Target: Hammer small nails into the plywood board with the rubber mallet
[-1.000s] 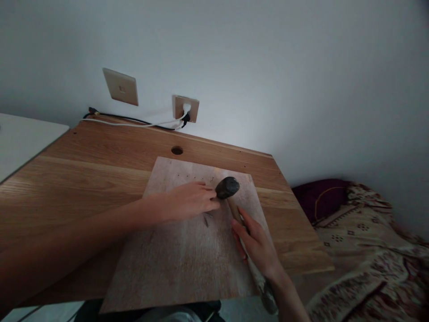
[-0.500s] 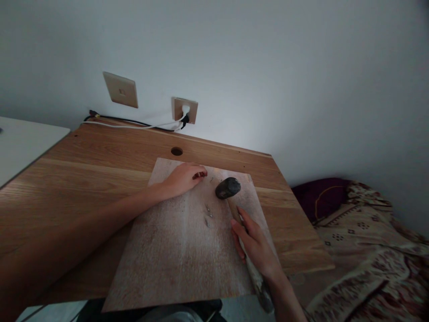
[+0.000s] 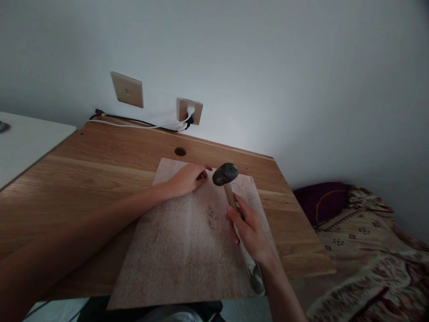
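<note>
A pale plywood board (image 3: 181, 264) lies on a wooden desk (image 3: 83, 174). My right hand (image 3: 250, 230) is wrapped round the wooden handle of a hammer (image 3: 226, 175), whose dark head is lifted above the board's far edge. My left hand (image 3: 187, 179) rests on the far part of the board, fingers pinched together just left of the hammer head; what they hold is too small to make out. A few loose nails (image 3: 211, 215) lie on the board between my hands.
A cable hole (image 3: 180, 151) is in the desk behind the board. Wall sockets (image 3: 190, 111) with white and black cables (image 3: 134, 123) run along the back. A white surface (image 3: 23, 138) is at left; a patterned cloth (image 3: 362, 255) lies at right.
My left hand moved from beside the nails to the board's far edge and pinched its fingers. My right hand raised the hammer head off the board and brought it nearer the left hand.
</note>
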{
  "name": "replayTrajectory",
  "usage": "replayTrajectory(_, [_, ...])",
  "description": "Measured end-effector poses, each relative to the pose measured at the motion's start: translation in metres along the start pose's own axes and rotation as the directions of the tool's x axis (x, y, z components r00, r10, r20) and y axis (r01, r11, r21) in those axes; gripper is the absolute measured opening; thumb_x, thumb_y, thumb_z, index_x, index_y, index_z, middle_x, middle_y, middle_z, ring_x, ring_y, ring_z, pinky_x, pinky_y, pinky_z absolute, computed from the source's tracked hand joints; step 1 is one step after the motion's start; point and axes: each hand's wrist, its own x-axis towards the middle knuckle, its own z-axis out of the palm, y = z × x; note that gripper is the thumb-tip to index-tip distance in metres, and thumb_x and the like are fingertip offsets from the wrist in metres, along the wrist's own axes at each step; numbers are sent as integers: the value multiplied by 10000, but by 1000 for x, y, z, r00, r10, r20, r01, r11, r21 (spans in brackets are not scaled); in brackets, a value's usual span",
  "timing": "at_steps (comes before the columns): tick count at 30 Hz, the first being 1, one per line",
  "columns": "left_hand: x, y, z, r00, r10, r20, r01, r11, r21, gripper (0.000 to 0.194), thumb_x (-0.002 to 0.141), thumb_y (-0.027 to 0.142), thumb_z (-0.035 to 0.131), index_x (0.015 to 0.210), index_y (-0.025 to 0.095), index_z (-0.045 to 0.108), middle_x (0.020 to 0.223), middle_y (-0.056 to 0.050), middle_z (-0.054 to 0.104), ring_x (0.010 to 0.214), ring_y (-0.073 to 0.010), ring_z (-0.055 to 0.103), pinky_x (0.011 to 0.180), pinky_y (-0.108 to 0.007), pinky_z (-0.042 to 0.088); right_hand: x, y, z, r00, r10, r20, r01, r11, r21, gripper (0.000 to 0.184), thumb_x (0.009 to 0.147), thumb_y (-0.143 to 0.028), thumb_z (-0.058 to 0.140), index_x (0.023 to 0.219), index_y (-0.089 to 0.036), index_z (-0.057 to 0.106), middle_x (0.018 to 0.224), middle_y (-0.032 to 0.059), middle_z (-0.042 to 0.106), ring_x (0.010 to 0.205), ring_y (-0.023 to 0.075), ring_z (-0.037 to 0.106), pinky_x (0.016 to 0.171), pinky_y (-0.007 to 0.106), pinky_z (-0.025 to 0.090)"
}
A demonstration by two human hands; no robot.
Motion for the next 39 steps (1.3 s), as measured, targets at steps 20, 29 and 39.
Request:
replayTrajectory(20, [-47,71,-1,791,496,357,-597,752,278,236,940,67,632,835,272,688,874,-28,752,909,-219,694,856,-350,512,-13,13,-5,995,93,-43,-91,995,29,468,929,-654,620,1066,-207,629,584,-67,523,353,106,428,307,233,357])
replayTrajectory(29, [-16,13,-30,997,73,6,-73,983,167,157,946,137,639,1019,215,755,1009,-42,783,951,-209,721,891,-343,531,-18,24,1,995,94,-36,-91,993,79,455,943,-671,599,1045,-227,600,541,-75,500,363,125,419,331,258,374])
replayTrajectory(39, [-13,-4,-33,999,1,41,-4,997,74,58,908,158,700,885,201,732,851,-16,763,811,-180,711,794,-316,534,-18,32,5,994,87,-60,-81,991,108,483,934,-700,594,1020,-226,635,500,-69,492,359,139,416,341,270,367])
